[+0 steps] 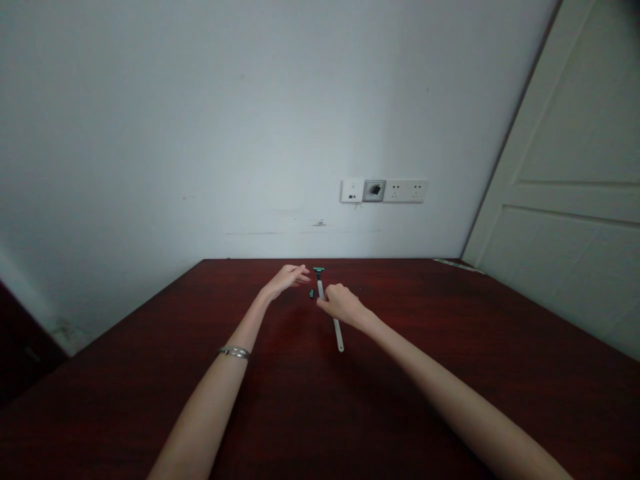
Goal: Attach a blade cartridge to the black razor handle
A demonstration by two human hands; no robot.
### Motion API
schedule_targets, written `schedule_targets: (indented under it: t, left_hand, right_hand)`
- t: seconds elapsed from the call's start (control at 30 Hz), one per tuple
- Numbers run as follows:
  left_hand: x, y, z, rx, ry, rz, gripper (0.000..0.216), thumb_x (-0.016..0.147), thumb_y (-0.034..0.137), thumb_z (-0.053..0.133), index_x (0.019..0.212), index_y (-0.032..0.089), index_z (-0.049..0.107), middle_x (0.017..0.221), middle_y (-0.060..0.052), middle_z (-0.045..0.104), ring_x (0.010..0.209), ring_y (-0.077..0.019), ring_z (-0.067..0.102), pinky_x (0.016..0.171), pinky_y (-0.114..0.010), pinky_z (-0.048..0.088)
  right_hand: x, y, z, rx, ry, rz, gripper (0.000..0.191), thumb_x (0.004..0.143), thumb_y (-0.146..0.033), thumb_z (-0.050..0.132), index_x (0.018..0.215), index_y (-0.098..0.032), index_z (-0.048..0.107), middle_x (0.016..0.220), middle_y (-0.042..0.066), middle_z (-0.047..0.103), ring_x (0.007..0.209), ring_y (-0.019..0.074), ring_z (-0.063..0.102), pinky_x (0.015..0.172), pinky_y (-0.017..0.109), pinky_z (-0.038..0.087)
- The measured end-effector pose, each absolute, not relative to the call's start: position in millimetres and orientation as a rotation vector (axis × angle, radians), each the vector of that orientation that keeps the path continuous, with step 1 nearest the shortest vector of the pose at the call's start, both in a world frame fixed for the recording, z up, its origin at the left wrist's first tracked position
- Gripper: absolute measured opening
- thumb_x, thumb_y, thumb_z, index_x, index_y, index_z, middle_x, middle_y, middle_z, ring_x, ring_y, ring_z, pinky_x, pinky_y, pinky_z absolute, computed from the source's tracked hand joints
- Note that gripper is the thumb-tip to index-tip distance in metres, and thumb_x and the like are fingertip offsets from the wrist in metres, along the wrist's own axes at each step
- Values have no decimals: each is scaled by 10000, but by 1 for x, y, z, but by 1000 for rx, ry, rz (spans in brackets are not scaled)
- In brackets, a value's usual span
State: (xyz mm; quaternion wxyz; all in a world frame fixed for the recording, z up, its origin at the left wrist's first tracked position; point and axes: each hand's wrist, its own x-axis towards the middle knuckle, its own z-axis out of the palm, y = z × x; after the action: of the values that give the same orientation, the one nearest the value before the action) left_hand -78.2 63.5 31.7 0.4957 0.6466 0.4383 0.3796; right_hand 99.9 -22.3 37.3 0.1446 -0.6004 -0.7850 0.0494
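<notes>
A long-handled razor [338, 335] with a pale handle and a green and black head points away from me. My right hand [343, 304] is closed around the middle of its handle, and the handle's holed end sticks out below the hand. To the left of the razor head, my left hand [291, 279] hovers with its fingers stretched out and apart, holding nothing. A small green and black piece that looks like a razor cartridge [311, 293] lies on the table between both hands, just left of the handle. My left wrist carries a silver bracelet.
The dark red-brown wooden table [165, 347] runs back to a pale wall. Sockets [405, 191] are mounted on that wall above the table. A thin pale strip [457, 265] lies at the far right corner, beside a white panelled door [565, 220].
</notes>
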Motion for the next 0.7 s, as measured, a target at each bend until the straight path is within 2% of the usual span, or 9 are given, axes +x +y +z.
schedule_targets:
  t: [0.17, 0.7]
  left_hand:
    - [-104, 72, 30, 1524, 1254, 1059, 487, 790, 563, 492, 861, 108, 651, 849, -150, 703, 804, -213, 660, 695, -282, 468]
    - [-113, 81, 17, 1465, 1319, 1157, 464, 788, 555, 488, 828, 116, 634, 903, -161, 691, 775, -205, 656, 614, -262, 482]
  right_hand:
    - [93, -33, 24, -1733, -2363, 69, 322, 770, -287, 462, 916, -96, 677, 950, 209, 668, 892, 306, 644, 722, 341, 470]
    - [85, -36, 6, -1743, -2423, 153, 329, 752, -304, 514, 927, -81, 681, 966, 216, 665, 923, 313, 640, 739, 363, 493]
